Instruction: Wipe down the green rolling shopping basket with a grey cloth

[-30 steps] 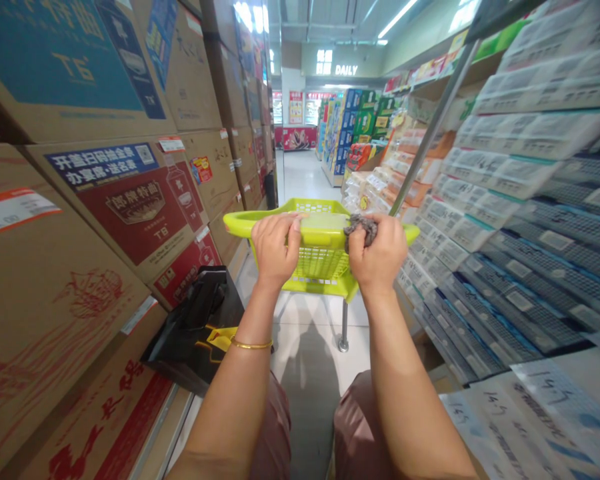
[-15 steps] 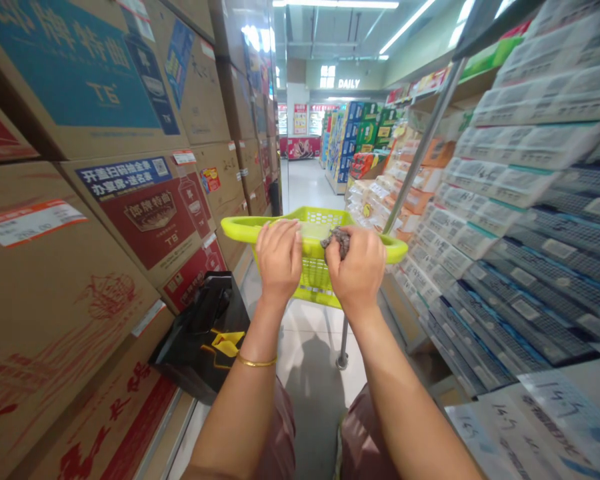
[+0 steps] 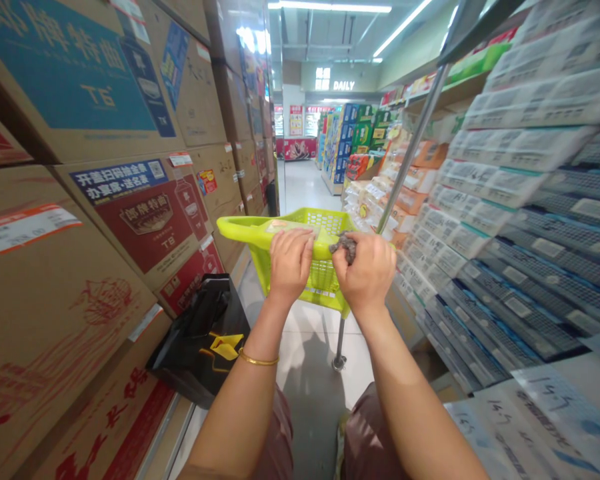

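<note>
A lime-green shopping cart (image 3: 240, 230) stands in a narrow store aisle straight ahead of me. My left hand (image 3: 290, 263) is closed over the cart's near rim, a gold bangle on its wrist. My right hand (image 3: 367, 273) is closed on the same rim just to the right, and a crumpled dark grey cloth (image 3: 347, 245) is bunched in its fingers. The two hands sit close together. The cart's basket looks empty from here; a single metal leg with a castor (image 3: 339, 363) shows below it.
Stacked brown cardboard cartons (image 3: 130, 200) wall the left side. A black bag with yellow trim (image 3: 205, 340) leans at their base. Shelves of packaged goods (image 3: 520, 220) slope along the right, with a metal upright (image 3: 410, 150). The tiled aisle floor (image 3: 303, 183) runs ahead toward more displays.
The cart has shifted left and its right rim has swung away. My hands have drawn closer together on the rim, the right one moving left with the cloth.
</note>
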`<action>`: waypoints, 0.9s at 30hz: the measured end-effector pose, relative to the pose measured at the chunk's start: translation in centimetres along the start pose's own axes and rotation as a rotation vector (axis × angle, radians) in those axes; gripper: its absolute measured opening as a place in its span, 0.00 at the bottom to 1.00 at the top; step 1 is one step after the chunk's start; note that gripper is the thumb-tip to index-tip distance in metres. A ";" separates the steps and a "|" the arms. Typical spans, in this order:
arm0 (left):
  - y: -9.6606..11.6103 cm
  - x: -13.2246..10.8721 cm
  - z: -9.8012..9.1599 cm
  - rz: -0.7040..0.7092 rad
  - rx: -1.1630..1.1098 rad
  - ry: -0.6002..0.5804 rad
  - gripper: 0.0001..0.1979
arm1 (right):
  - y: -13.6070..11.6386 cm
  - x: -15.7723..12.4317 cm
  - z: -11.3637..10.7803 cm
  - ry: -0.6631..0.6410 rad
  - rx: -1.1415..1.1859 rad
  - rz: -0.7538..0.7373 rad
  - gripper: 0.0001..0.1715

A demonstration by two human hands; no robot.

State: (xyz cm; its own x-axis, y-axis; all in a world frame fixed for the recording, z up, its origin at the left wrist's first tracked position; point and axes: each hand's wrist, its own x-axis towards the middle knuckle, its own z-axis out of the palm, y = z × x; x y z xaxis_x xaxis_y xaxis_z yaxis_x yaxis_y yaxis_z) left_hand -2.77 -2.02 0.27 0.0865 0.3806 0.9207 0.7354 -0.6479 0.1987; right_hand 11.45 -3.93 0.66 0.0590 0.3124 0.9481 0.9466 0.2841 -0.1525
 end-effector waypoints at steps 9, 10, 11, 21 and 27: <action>0.7 -0.1 1.4 -0.061 0.042 0.007 0.15 | 3.4 0.8 -0.5 0.061 0.012 0.185 0.09; 0.9 -0.2 1.6 -0.074 0.052 0.017 0.15 | 3.1 0.7 -0.3 0.073 0.010 0.194 0.09; 1.1 -0.2 1.8 -0.083 0.061 0.026 0.15 | 2.6 0.7 -0.1 0.077 0.011 0.199 0.09; 0.9 -0.2 2.2 -0.110 0.077 -0.014 0.16 | -3.0 -0.4 2.1 0.021 0.118 0.097 0.14; 0.4 0.0 1.8 -0.042 0.080 -0.054 0.16 | 0.4 0.1 1.3 -0.041 0.061 0.092 0.14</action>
State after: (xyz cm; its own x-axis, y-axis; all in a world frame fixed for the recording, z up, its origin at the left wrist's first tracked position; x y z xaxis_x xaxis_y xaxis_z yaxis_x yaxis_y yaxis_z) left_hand -1.29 -1.11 -0.20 0.0894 0.4426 0.8922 0.7901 -0.5770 0.2071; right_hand 11.40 -2.56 0.36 0.1307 0.3761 0.9173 0.9167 0.3067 -0.2563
